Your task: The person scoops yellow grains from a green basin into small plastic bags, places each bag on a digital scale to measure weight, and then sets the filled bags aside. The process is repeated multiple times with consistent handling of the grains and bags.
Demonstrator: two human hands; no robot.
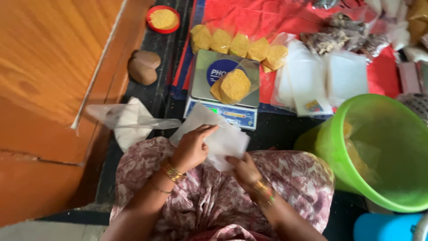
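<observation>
My left hand [192,147] and my right hand [243,168] both grip a clear empty plastic bag [223,138] over my lap, just in front of a small digital scale [201,80]. On the scale's steel pan lies a filled clear bag of yellow grain [232,85]. Behind the scale runs a row of several more filled yellow bags [240,44]. Both wrists wear gold bangles.
A green plastic bucket [330,143] with yellow grain inside stands at my right. Stacks of empty clear bags [312,76] lie on a red sheet. A red lid of grain [163,19], two brown stones [143,67], loose plastic [129,117] and a wooden door [49,89] are at left.
</observation>
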